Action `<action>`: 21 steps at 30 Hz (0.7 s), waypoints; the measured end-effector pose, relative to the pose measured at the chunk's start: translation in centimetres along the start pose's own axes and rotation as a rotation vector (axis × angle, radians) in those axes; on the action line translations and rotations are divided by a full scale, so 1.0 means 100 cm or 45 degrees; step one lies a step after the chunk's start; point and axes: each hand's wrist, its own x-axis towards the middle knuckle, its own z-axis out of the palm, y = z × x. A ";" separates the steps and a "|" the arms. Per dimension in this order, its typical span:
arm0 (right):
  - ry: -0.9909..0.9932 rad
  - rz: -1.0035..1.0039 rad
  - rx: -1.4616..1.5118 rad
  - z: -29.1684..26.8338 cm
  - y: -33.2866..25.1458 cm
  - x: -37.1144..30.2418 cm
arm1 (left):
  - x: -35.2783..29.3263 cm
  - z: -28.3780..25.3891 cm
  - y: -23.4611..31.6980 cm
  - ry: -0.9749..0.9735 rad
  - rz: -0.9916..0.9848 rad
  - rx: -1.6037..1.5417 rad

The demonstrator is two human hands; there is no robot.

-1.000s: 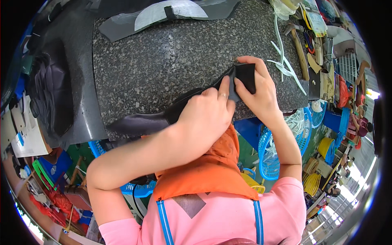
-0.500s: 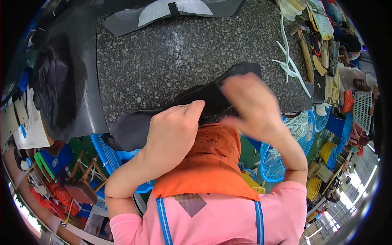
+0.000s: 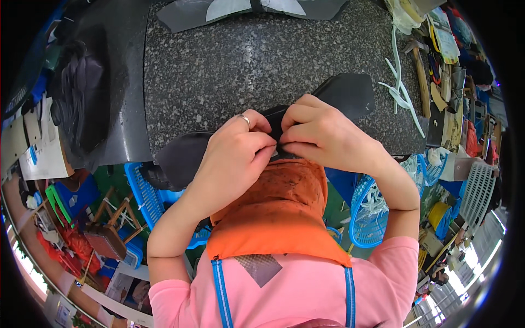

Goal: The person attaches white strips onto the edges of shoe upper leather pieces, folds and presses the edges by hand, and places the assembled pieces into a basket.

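Note:
A long black leather piece [image 3: 345,97] lies at the near edge of a speckled stone slab [image 3: 246,71], its wider ends spreading left and right. My left hand [image 3: 232,153] pinches its narrow middle with bent fingers, a ring on one of them. Close beside it, almost touching, my right hand [image 3: 328,134] grips the same middle part, thumb and fingertips pressed together. The fingers hide most of the part between them. Along the far edge of the slab rests another black piece with a white panel [image 3: 235,7].
Pale strips [image 3: 402,90] and a hammer [image 3: 420,71] lie at the slab's right side. Stacked black pieces [image 3: 79,104] are at the left. Below the edge stand a blue basket [image 3: 145,191] on the left and a blue basket of pale strips [image 3: 363,227] on the right.
My right hand, blurred in motion before, has moved in beside my left hand and closed on the leather piece. The piece's right end now lies flatter and wider.

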 end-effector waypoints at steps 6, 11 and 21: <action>-0.008 -0.143 -0.219 0.008 0.003 -0.015 | 0.000 0.005 0.000 0.026 -0.016 0.057; 0.066 -0.134 -0.264 0.015 -0.006 -0.008 | -0.011 0.009 0.001 0.015 0.181 0.251; 0.256 -0.177 -0.257 0.012 -0.021 0.000 | -0.063 -0.022 0.002 0.505 0.240 0.935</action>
